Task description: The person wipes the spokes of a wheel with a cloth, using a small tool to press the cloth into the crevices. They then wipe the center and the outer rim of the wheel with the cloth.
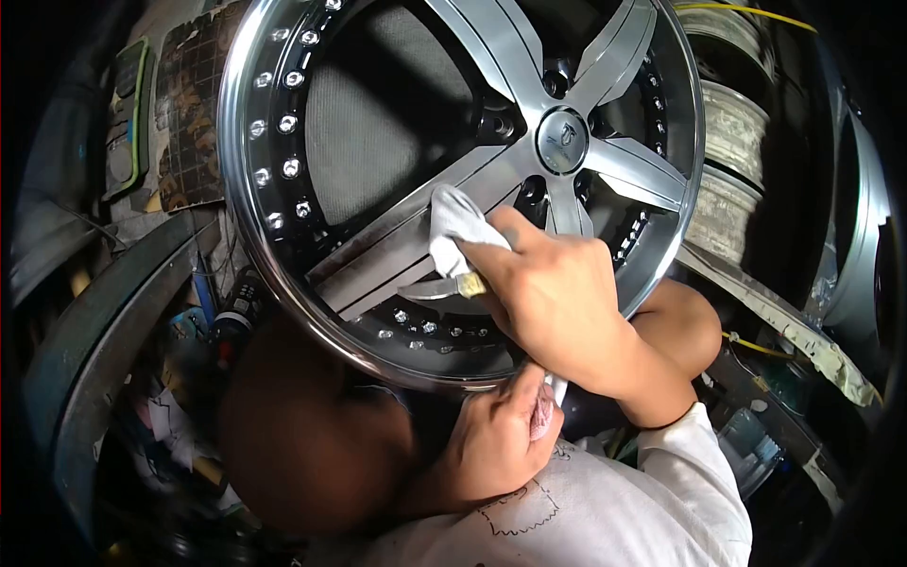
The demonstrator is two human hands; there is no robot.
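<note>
A car wheel rim (463, 384) with brushed silver spokes, black inner parts and a polished lip stands tilted in front of me, close to my knees. My right hand (557, 293) is closed over its lower left spoke and presses a white cloth (453, 227) on it. A short curved blade (430, 289) with a yellowish piece at its base juts left from under the same hand; its handle is hidden. Below the rim's bottom edge, my left hand (505, 430) is closed around a crumpled pinkish-white cloth (541, 416). Dark smudges show on the spoke's outer part.
Several dusty wheel rims (723, 137) are stacked at the right. A dark curved rim edge (104, 321) lies at the left, near a black bottle (236, 307). A green-edged case (128, 118) is at the upper left. Plastic bottles (751, 444) stand low at the right.
</note>
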